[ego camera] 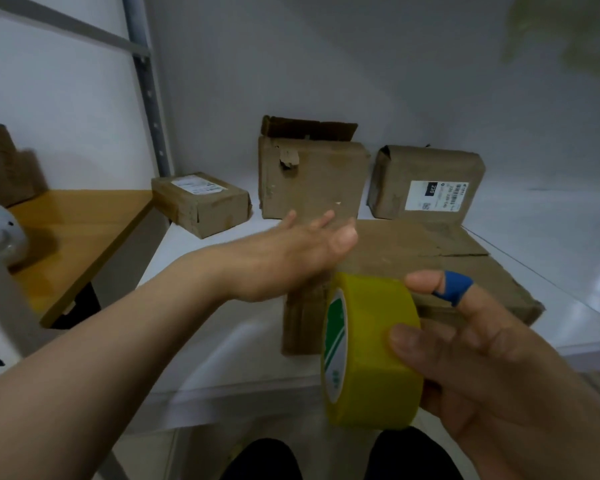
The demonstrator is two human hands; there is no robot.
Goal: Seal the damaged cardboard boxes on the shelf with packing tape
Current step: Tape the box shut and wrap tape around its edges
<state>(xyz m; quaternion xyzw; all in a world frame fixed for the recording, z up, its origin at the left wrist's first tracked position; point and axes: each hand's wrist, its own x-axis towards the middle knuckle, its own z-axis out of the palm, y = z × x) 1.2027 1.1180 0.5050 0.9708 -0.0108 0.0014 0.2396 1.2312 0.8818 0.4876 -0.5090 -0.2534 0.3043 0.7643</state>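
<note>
Right hand (482,358) grips the tape roll (371,348) at the shelf's (222,368) front edge, thumb pressed on its yellow band and a blue-wrapped finger over its top. Left hand (291,258) is spread with straight fingers over the flat box's (430,258) near left corner, just above the roll; whether it touches is unclear. Torn box (312,178) stands at the back edge.
</note>
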